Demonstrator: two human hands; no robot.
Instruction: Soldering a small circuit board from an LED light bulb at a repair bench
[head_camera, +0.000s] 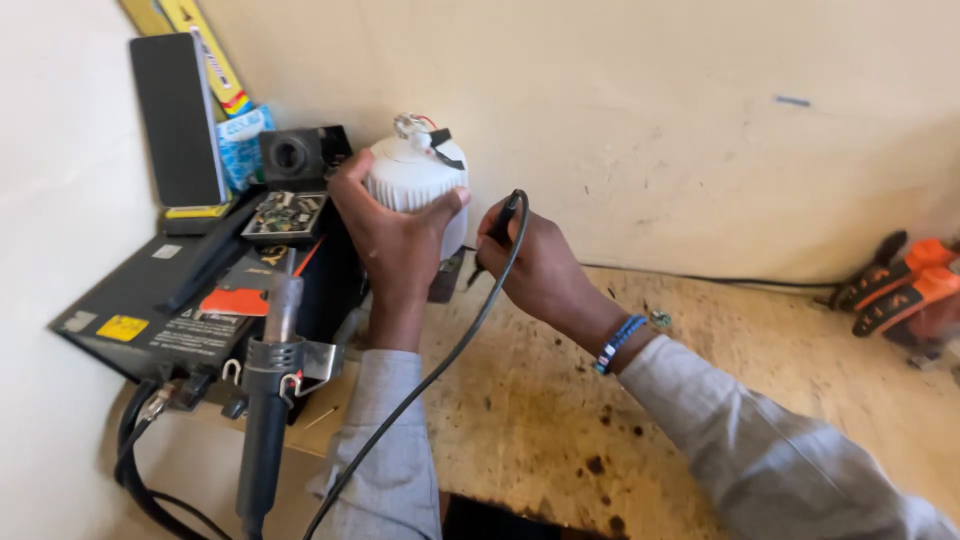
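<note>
My left hand (392, 228) grips a white ribbed lamp housing (412, 178) held upright above the worktable, with short wires and a black clip sticking out of its top (428, 131). My right hand (535, 260) is just right of the housing and holds a thin black tool (503, 222) like a pen, tip pointing down toward the housing's lower side. The tool's black cable (440, 365) loops over my hand and runs down between my forearms. A beaded blue bracelet (618, 343) sits on my right wrist.
A black rework station (170, 310) stands at the left with a hot-air handle (270, 400) hung on its front. On it lie a dark slab (178, 120), a small circuit board (285, 213) and a black box (298, 155). An orange power tool (905, 290) lies at right on the stained wooden bench (560, 420).
</note>
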